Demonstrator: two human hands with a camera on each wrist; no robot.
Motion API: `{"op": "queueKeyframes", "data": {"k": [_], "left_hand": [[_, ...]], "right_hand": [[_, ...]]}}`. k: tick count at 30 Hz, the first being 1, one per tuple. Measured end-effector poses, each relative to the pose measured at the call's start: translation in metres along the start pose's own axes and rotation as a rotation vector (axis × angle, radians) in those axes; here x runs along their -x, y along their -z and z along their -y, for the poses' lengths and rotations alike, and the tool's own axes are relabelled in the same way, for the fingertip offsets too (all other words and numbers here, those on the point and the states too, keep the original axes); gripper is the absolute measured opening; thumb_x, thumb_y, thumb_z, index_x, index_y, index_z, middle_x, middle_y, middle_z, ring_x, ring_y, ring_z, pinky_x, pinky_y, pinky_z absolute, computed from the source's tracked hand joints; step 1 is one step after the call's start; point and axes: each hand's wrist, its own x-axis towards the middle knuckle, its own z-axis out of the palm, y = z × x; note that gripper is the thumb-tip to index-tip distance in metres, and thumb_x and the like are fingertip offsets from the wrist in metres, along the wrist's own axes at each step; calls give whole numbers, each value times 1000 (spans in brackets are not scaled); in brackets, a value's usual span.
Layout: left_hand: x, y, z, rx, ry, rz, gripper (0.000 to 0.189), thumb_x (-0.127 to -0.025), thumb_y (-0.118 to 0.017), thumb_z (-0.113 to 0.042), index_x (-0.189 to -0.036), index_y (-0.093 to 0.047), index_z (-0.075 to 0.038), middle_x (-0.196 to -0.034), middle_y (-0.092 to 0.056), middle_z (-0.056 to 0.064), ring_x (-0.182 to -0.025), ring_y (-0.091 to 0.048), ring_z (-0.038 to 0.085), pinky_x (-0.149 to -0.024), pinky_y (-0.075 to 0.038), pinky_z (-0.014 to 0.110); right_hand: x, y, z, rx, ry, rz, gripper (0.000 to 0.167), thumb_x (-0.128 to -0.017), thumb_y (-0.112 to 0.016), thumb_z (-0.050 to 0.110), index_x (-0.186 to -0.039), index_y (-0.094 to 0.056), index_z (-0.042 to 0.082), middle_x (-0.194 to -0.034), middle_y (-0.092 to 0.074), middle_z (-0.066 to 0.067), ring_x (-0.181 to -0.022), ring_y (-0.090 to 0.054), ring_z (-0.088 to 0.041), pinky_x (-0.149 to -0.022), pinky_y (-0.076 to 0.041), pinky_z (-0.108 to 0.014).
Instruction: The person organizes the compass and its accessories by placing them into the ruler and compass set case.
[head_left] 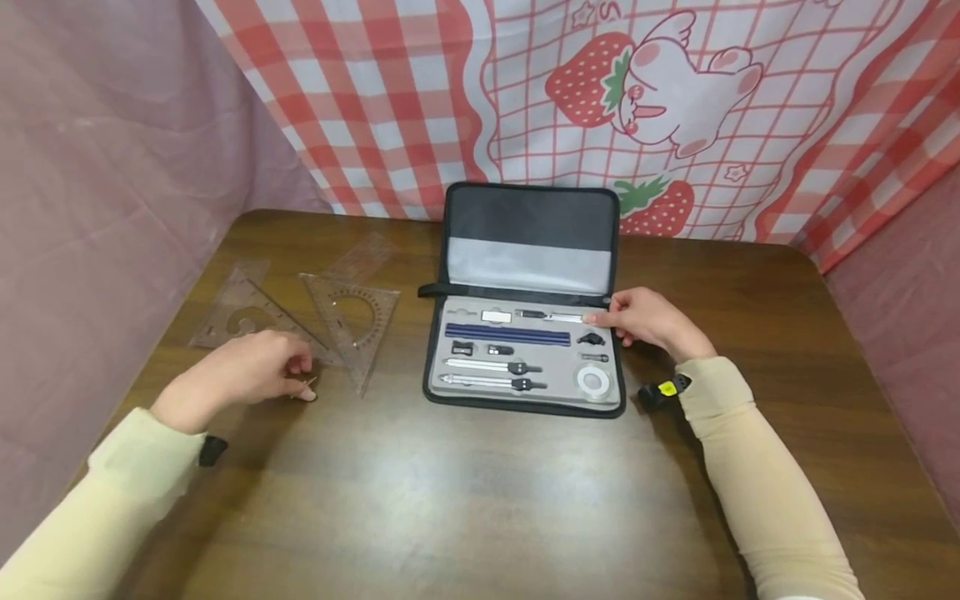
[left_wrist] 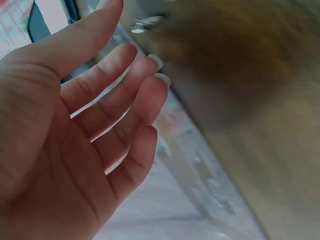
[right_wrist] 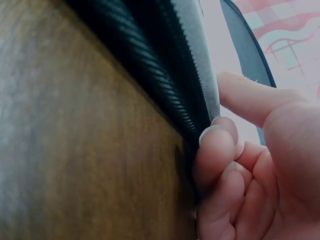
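Note:
A zippered geometry-set case [head_left: 620,383] lies unfolded, its lid raised at the back. My right hand [head_left: 648,319] pinches the case's right edge, thumb over the grey tray and curled fingers against the dark side, as the right wrist view shows. The tray holds blue pencils [head_left: 507,334], two compasses [head_left: 480,367], a sharpener [head_left: 462,348], an eraser [head_left: 496,317] and a round white ring [head_left: 593,381]. My left hand [head_left: 251,371] hovers low, fingers loosely bent and thumb apart. Just past its fingertips is a small blurred metallic piece [left_wrist: 147,23], too unclear to name.
Two clear set squares [head_left: 367,358] lie left of the case, one partly behind my left hand. Behind them is another clear flat piece [head_left: 365,258]. Wrist straps [head_left: 662,390] circle both sleeves. A patterned cloth [head_left: 390,100] hangs at the table's [head_left: 480,500] back edge.

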Motion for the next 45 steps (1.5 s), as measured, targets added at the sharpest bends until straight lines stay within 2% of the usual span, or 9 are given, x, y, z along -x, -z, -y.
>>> {"op": "queueKeyframes", "data": {"k": [4, 8, 20, 24, 27, 31, 35, 40, 45], "left_hand": [[0, -3, 6, 19, 46, 30, 28, -80, -84, -34, -87, -65, -15, -77, -55, -6, -68, -50, 11, -63, -45, 36], [-1, -5, 8, 54, 33, 43, 22, -83, -82, -28, -84, -65, -16, -73, -53, -7, -64, -49, 10, -61, -44, 34], [-4, -6, 4, 114, -40, 85, 22, -88, -76, -16, -75, -58, -16, -71, -51, -8, -64, -46, 9, -60, -41, 31], [-4, 1, -1, 132, -90, 113, 20, -90, -74, -16, -77, -58, -17, -72, -51, -10, -65, -46, 8, -62, -41, 30], [-10, 13, -8, 140, -138, 99, 18, -91, -73, -16, -79, -59, -18, -72, -52, -11, -65, -46, 7, -63, -42, 30], [-29, 26, -25, 150, -202, 48, 15, -93, -70, -13, -83, -61, -18, -74, -54, -10, -66, -48, 7, -64, -44, 31], [-62, 32, -46, 163, -233, 17, 11, -95, -69, -10, -87, -62, -15, -76, -58, -6, -68, -52, 10, -65, -46, 33], [-104, 31, -74, 142, -231, -21, 4, -94, -70, -11, -96, -66, -10, -84, -63, 0, -75, -57, 16, -68, -50, 33], [-139, 23, -100, 20, -253, -72, 7, -96, -67, -11, -102, -69, -8, -93, -65, 4, -82, -59, 19, -77, -52, 36]], "right_hand": [[0, 1, 0, 1, 2, 3, 50, -84, -77, 50, -73, -52, 7, -64, -53, -3, -58, -56, -18, -58, -45, -31], [0, 1, 1, 6, 2, 0, 50, -84, -77, 50, -73, -52, 8, -63, -53, -2, -57, -56, -18, -58, -44, -31], [0, 0, -3, 6, -2, -6, 52, -83, -77, 53, -75, -53, 7, -64, -53, -2, -58, -56, -18, -58, -45, -31], [0, -1, -5, 1, 4, -9, 53, -83, -76, 54, -74, -53, 8, -64, -53, -2, -59, -56, -17, -58, -44, -31], [0, -1, -5, -4, 0, -14, 53, -83, -77, 53, -74, -53, 7, -64, -53, -2, -58, -56, -18, -58, -44, -31], [0, -1, -4, -6, 2, -14, 52, -83, -77, 53, -75, -53, 7, -64, -54, -2, -59, -56, -18, -58, -45, -31], [1, 0, -4, -7, 11, -19, 52, -83, -77, 53, -74, -53, 7, -64, -53, -2, -59, -57, -18, -57, -45, -30], [0, -2, -3, -21, 14, -24, 49, -85, -77, 48, -75, -53, 7, -65, -52, -2, -58, -57, -17, -57, -47, -29], [0, -2, -4, -26, 3, -26, 47, -85, -77, 47, -75, -53, 7, -65, -51, -2, -58, -56, -17, -56, -46, -29]]}}
